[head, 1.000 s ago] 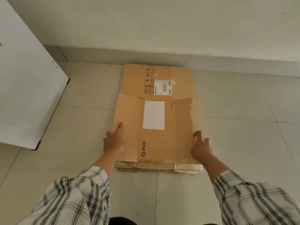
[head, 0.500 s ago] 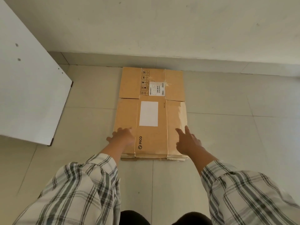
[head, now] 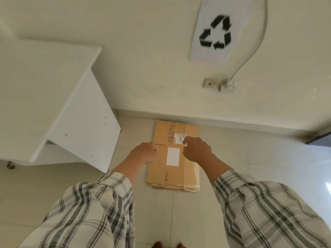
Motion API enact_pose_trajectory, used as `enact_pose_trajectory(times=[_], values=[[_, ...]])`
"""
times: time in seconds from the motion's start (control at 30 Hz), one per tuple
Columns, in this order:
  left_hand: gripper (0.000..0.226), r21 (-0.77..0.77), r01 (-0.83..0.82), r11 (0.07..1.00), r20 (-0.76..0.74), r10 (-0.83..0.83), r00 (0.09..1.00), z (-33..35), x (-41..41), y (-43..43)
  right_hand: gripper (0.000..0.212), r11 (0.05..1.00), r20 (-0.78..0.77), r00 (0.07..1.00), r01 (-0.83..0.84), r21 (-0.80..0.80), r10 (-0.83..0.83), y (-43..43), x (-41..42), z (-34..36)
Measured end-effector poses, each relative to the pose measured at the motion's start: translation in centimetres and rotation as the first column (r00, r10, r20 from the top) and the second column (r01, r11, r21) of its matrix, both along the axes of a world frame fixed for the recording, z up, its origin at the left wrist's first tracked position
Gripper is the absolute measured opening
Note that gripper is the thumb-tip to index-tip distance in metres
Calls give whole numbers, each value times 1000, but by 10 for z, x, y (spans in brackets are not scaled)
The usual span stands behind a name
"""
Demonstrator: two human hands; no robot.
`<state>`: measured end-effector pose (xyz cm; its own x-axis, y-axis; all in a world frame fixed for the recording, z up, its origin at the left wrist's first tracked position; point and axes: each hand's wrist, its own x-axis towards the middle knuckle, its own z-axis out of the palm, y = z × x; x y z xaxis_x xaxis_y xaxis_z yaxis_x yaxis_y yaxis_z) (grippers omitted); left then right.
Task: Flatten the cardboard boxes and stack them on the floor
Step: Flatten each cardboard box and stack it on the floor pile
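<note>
A stack of flattened brown cardboard boxes (head: 189, 174) lies on the tiled floor against the wall's foot. The top sheet carries a blank white label (head: 172, 156) and a small "PICO" print near its front edge. Both hands hover in the air above the stack, apart from it. My left hand (head: 145, 153) is over the stack's left edge, its fingers loosely curled and holding nothing. My right hand (head: 196, 149) hangs over the far right part, also loosely curled and empty, hiding part of a shipping label.
A white desk (head: 53, 104) stands to the left of the stack, its side panel close to the cardboard. On the wall are a recycling sign (head: 215, 33) and a socket with a plugged cable (head: 226, 86). Bare tiles lie right of the stack.
Both hands have lifted off the top cardboard sheet, which they were pressing flat. The view has risen and pulled back, and the wall, sign and desk top now show.
</note>
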<state>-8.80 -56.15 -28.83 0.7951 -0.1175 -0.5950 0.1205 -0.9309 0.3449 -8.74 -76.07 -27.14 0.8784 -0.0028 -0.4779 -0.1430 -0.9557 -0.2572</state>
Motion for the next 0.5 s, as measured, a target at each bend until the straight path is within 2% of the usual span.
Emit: enact_pose_trajectory(times=[0.1,0.23,0.5], values=[[37,-28,-46,999,97,48,994,88,-3,27,34,999,88,996,-34,36,31,32,2,84],[34,-41,-91,995,236,98,967,171,-8,70,30,993,196,974,-120,12,116,85,6,164],[29,-1,-108,994,406,100,909,263,-29,206,33,968,367,897,-242,-60,247,227,-9,249]])
